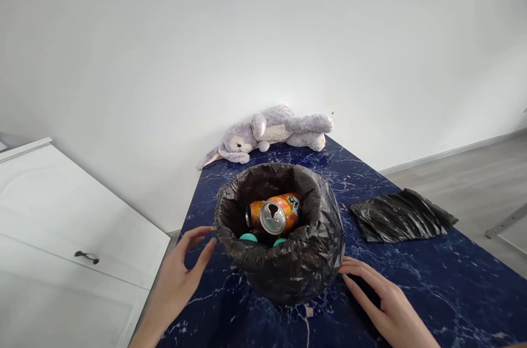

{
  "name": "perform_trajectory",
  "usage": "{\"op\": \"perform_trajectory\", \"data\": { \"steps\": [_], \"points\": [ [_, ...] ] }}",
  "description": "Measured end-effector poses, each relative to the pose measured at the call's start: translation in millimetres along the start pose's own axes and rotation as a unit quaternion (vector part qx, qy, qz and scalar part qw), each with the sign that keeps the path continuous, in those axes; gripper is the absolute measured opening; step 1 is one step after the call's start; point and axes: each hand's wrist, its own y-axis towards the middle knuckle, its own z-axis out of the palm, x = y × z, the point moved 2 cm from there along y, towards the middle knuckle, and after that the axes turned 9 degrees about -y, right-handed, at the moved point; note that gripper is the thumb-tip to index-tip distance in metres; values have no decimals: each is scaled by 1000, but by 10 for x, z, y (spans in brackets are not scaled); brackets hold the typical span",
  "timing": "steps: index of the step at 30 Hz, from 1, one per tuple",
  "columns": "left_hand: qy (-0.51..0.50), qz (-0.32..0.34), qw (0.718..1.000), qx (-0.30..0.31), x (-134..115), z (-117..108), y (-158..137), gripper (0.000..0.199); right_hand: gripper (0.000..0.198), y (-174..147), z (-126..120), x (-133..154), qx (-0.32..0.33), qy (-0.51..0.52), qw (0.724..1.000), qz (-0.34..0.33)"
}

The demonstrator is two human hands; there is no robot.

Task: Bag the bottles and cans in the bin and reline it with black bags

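Note:
A bin lined with a black plastic bag [284,274] stands on the blue marble-patterned table. Inside it lie an orange drink can [292,208] with its top opened, a second orange can [253,215] partly hidden behind the first, and two turquoise caps [248,237]; what is under the caps is hidden. My left hand [181,268] is open at the bin's left side, thumb and fingers spread, fingertips close to the bag. My right hand [376,296] is open with its fingers stretched out, fingertips at the bag's lower right side, seemingly touching it.
A grey plush rabbit [275,131] lies on its side at the table's far end, against the white wall. To the right, a folded black plastic bag [403,216] rests near the table edge [488,253]. A white cabinet [74,216] with a dark handle stands left.

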Motion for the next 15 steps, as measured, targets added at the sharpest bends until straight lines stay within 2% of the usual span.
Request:
{"op": "perform_trajectory", "data": {
  "steps": [4,7,11,15],
  "points": [
    [-43,-3,997,57,376,388,-116,54,33,5,-8,21,-1,1,1000,-6],
    [-91,0,994,51,579,653,-248,45,33,9,-11,32,0,-8,1000,-5],
    [-117,10,992,40,711,905,-428,39,32,6,2,28,-13,-21,1000,-8],
    [-132,34,990,43,755,1019,-540,36,30,-2,14,15,-22,-26,999,-4]
  ]
}}
